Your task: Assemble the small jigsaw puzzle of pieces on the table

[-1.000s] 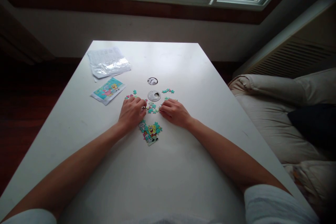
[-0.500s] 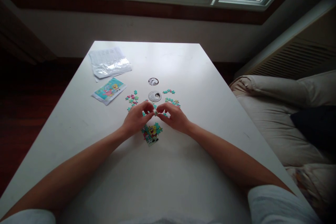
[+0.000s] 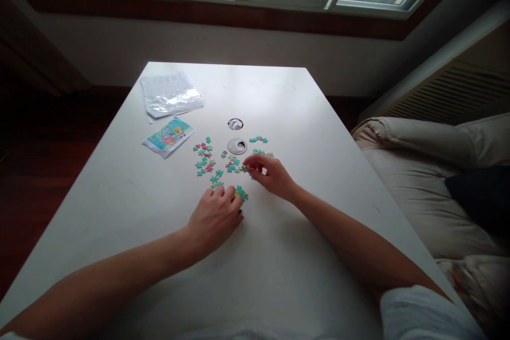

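My left hand (image 3: pixel 217 218) lies over a joined section of jigsaw puzzle (image 3: pixel 241 193), fingers curled onto it and thumb at its right side. Most of that section is hidden under the hand; a teal and yellow corner shows. My right hand (image 3: pixel 271 174), just beyond and to the right, pinches a small greenish puzzle piece (image 3: pixel 244 169) between thumb and fingertips, above the table. Loose puzzle pieces (image 3: pixel 205 162) in teal, pink and green lie to the left, with more teal pieces (image 3: pixel 232 164) close to the right fingertips.
All this is on a white table (image 3: pixel 303 276). Two round fittings, a silver ring (image 3: pixel 237 146) and a hole (image 3: pixel 235 124), sit beyond the pieces. A picture card (image 3: pixel 169 137) and a clear plastic bag (image 3: pixel 171 96) lie at back left. A beige sofa (image 3: pixel 406 180) stands right.
My left hand has left the small piece and moved down toward me onto the joined section. The right hand keeps the piece and has shifted slightly right. The view has tilted a little.
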Tool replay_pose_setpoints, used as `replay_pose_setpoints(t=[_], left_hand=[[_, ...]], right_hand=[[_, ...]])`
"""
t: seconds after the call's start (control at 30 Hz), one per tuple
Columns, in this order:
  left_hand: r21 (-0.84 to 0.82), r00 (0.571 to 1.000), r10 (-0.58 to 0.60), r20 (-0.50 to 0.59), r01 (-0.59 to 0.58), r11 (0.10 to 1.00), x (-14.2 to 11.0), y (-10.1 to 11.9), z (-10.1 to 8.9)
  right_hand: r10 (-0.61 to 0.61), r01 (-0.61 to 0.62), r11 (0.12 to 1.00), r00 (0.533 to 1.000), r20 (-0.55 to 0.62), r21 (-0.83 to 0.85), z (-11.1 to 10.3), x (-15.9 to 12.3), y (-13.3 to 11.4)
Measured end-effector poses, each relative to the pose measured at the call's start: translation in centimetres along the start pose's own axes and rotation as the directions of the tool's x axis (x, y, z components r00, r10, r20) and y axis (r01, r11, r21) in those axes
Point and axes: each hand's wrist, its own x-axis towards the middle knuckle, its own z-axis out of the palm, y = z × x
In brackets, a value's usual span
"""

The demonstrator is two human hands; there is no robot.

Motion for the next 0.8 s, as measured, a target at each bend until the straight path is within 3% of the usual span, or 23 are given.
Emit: replay_pose_setpoints(t=[0.17, 0.33, 0.5, 0.8], left_hand=[[0.019, 0.993, 0.113, 0.023, -0.113, 0.993, 0.0, -1.3, 0.2], [-0.041, 0.984, 0.172, -0.046, -0.174, 0.984, -2.3, -3.2, 1.2], [-0.058, 0.978, 0.188, -0.086, -0.193, 0.979, -4.5, -3.2, 2.3], [-0.038, 0.985, 0.139, -0.102, -0.143, 0.989, -4.9, -2.2, 2.8]], right_hand=[[0.135, -0.139, 0.989, 0.989, 0.068, 0.058, -0.1, -0.1, -1.1], [0.189, -0.200, 0.977, 0.972, 0.143, 0.074, 0.1, -0.1, -1.7], [0.179, -0.181, 0.983, 0.969, 0.170, -0.007, 1.4, -1.0, -3.0], [0.088, -0.078, 0.988, 0.994, 0.072, -0.131, 3.1, -5.2, -3.3]])
